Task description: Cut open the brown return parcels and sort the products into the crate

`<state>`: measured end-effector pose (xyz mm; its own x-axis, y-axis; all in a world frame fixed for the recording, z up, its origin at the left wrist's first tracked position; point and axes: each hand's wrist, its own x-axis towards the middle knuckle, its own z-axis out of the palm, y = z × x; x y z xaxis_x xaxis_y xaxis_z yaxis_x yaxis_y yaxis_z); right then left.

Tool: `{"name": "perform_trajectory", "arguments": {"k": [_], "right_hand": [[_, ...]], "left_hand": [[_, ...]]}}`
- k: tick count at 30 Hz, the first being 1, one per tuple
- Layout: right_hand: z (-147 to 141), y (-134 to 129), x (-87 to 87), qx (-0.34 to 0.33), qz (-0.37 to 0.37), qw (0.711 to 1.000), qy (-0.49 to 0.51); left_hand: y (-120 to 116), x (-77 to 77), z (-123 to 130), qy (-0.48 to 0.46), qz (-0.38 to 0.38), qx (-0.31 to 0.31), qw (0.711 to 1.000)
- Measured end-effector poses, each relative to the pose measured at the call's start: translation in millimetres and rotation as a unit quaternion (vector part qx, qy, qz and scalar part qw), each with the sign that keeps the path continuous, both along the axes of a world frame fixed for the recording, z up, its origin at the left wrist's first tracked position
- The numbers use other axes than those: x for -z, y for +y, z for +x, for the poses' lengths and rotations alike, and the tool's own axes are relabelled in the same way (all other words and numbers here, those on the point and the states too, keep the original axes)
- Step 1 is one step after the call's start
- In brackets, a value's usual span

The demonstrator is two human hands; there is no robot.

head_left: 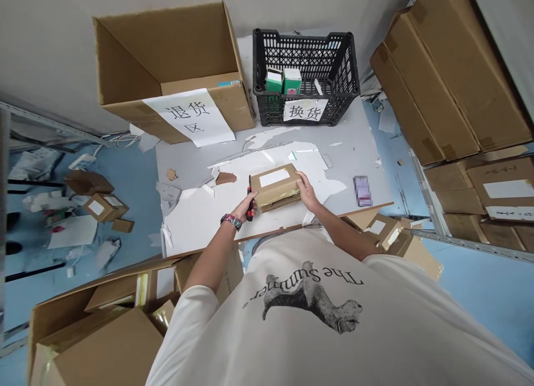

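Note:
A small brown cardboard box [271,198] with a white label and shiny clear tape along its near side sits between my hands, over the table. My left hand [246,207], with a patterned band on the wrist, grips the box's left end and also holds a red and black utility knife [250,212] against it. The knife points away from me; whether its blade is out, I cannot tell. At the opposite end, my right hand [307,192] is closed on the box's right edge. Fingers under the box are hidden.
Beyond the hands stand a large open carton [175,116] with a paper sign and a black plastic crate [345,94] holding green-and-white boxes. Torn paper covers parts of the table [350,152]. A blurred purple item [362,191] lies right. Cartons [450,69] are stacked at right; a box-filled carton [39,313] is lower left.

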<state>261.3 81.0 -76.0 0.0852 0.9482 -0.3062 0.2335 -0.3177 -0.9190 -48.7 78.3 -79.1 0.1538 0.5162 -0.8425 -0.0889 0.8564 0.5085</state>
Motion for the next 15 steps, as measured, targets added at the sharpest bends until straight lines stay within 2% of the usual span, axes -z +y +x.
{"name": "perform_trajectory", "arguments": {"k": [6, 10, 15], "right_hand": [[-3, 4, 16.9, 0.0, -0.043, 0.999, 0.026], [6, -1, 30.2, -0.046, -0.067, 0.995, 0.059], [17, -6, 37.3, -0.089, -0.05, 0.995, 0.021]], "left_hand": [[-1, 15.0, -1, 0.046, 0.088, 0.014, 0.995], [2, 26.7, -10, 0.107, 0.162, 0.066, 0.979], [7, 39.7, -16, 0.088, 0.25, 0.085, 0.96]]}}
